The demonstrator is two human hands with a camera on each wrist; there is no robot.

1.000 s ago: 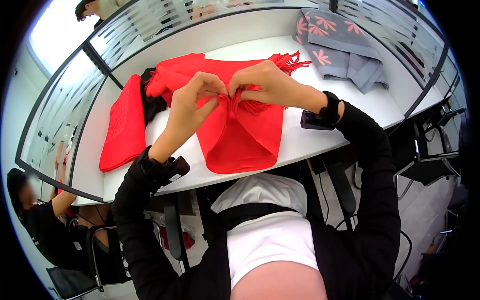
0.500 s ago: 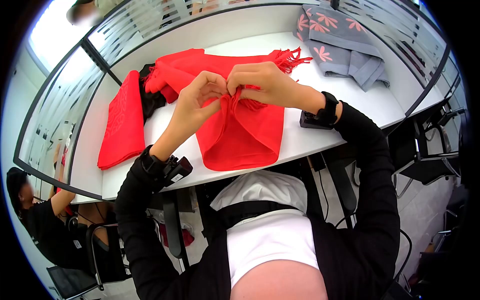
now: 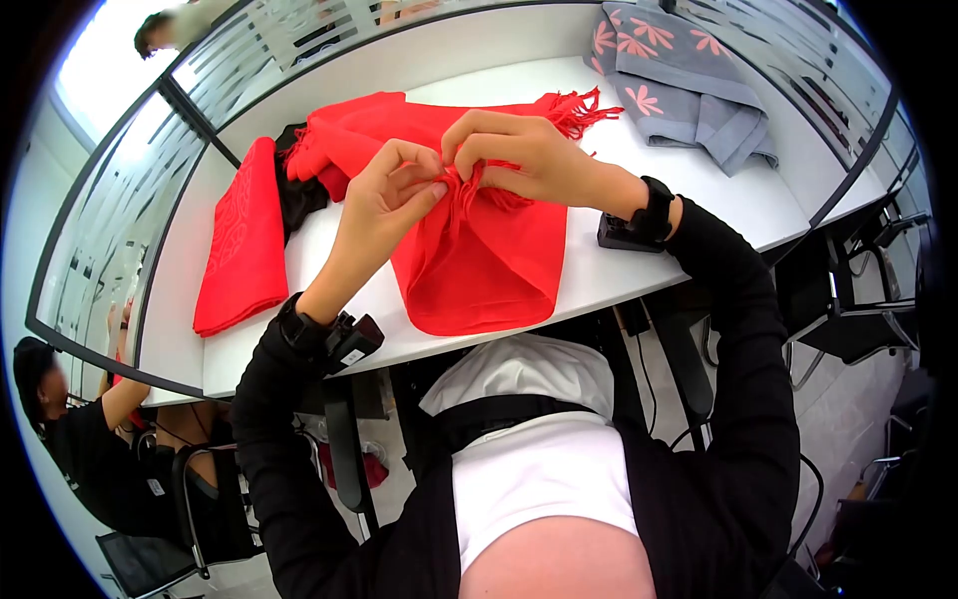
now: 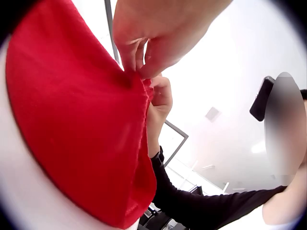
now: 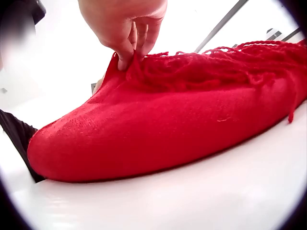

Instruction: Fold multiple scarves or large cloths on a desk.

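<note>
A red fringed scarf [image 3: 499,290] lies across the white table, its near part lifted into an open loop with bunched folds at the top. My left hand [image 3: 374,205] pinches the left side of those folds between thumb and fingertips. Close beside it, my right hand [image 3: 544,165] pinches the right side, fingers bent over the cloth. From the left wrist, the scarf [image 4: 81,115] hangs in a taut sheet below the pinching fingers. In the right wrist view, loose red fringe [image 5: 206,72] runs along the scarf's top, next to the right hand [image 5: 124,28].
A folded red cloth [image 3: 242,250] lies at the table's left, with a black cloth [image 3: 301,200] behind it. A grey cloth with pink flowers [image 3: 689,85] is at the back right. Low partitions [image 3: 519,50] border the table [image 3: 704,215]. Another person [image 3: 100,449] sits at the left.
The folds between my hands are bunched more tightly, and my left thumb now shows on top of the cloth. The right fingers have shifted slightly left and up.
</note>
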